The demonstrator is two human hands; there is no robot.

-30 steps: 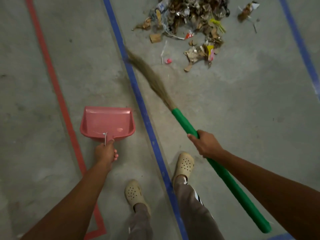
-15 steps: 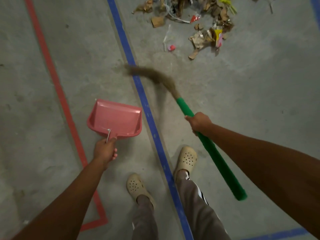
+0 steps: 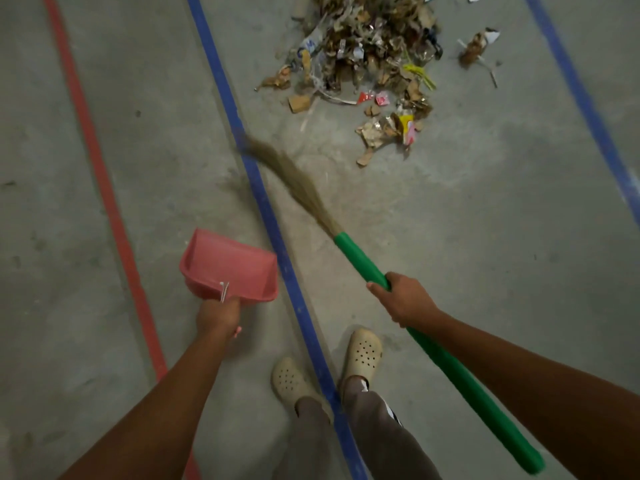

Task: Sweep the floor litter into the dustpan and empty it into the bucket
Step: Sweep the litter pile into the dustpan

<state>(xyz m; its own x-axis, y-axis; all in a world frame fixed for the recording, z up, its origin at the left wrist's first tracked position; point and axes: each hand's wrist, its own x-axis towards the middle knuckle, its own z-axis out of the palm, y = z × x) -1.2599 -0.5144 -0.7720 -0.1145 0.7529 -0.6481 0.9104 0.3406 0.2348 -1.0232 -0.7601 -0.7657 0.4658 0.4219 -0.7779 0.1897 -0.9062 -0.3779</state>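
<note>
A heap of litter (image 3: 367, 53), dry leaves, wrappers and card scraps, lies on the concrete floor at the top middle. My right hand (image 3: 403, 299) grips the green handle of a broom (image 3: 360, 259). Its straw bristles (image 3: 294, 178) reach up and left, short of the heap and blurred by motion. A pink dustpan (image 3: 232, 265) with nothing visible inside hangs above the floor at lower left. My left hand (image 3: 218, 315) holds its handle. No bucket is in view.
A blue floor line (image 3: 277, 244) runs diagonally between dustpan and broom, a red line (image 3: 114, 216) to its left, another blue line (image 3: 588, 109) at right. My feet in beige clogs (image 3: 363, 351) stand at the bottom middle. A stray scrap (image 3: 476, 46) lies right of the heap.
The broom bristles swung from a bent sweep back out straight toward the heap. The view tilted up, showing more of the heap. The dustpan stays in my left hand.
</note>
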